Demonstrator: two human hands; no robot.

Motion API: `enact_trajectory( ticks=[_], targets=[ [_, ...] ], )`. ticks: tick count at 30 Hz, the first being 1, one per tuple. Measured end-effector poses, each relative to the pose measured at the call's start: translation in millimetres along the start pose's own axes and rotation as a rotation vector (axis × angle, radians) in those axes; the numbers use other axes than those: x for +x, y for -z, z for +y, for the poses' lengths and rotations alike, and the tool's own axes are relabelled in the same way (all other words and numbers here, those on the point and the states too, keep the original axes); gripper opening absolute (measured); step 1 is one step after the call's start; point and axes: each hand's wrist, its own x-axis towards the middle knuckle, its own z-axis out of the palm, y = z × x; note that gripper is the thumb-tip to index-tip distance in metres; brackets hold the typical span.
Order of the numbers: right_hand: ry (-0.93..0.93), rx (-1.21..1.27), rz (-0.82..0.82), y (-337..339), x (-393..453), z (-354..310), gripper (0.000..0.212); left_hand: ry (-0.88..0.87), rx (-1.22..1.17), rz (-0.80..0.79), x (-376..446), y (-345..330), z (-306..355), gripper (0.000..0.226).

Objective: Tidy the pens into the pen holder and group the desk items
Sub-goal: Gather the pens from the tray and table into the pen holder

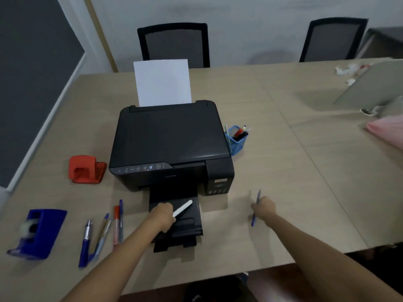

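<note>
I see the wooden desk (283, 160) filling the view, black printer (170, 147) dead centre. At three o'clock of the printer, just beside it, stands the blue pen holder (237, 141) with pens already in. At nine o'clock sits a red hole punch (86, 170); at eight o'clock a blue tape dispenser (38, 233), loose pens (102, 232) beside it. Left hand (162, 215) — fist closed round a white pen (182, 208) over the printer's tray. Right hand (263, 208) — closed on a blue pen (255, 209).

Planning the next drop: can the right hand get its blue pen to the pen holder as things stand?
Probably yes. The right hand with its blue pen has bare desk up to the holder; the printer sits left of that path.
</note>
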Motion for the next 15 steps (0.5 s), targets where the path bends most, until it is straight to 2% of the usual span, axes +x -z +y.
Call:
enact_trajectory(
  ticks=[2, 4, 7, 10, 12, 15],
  targets=[
    [0.041, 0.116, 0.055, 21, 15, 1, 0.020, -0.033, -0.049, -0.044, -9, 22, 3, 0.022],
    [0.054, 0.299, 0.110, 46, 33, -1, 0.019, -0.099, -0.042, -0.020, -23, 59, 12, 0.017],
    [0.089, 0.488, 0.135, 86, 53, -14, 0.010, -0.268, -0.005, 0.099, -59, 127, 40, 0.016],
    [0.111, 0.616, 0.018, 123, 62, -35, 0.011, -0.376, -0.045, 0.286, -77, 181, 89, 0.013],
    [0.152, 0.595, -0.060, 140, 69, -49, 0.013, -0.413, -0.070, 0.436, -65, 201, 126, 0.011],
    [0.271, 0.372, -0.057, 159, 83, -67, 0.015, -0.410, -0.055, 0.546, -19, 213, 182, 0.020]
  ],
)
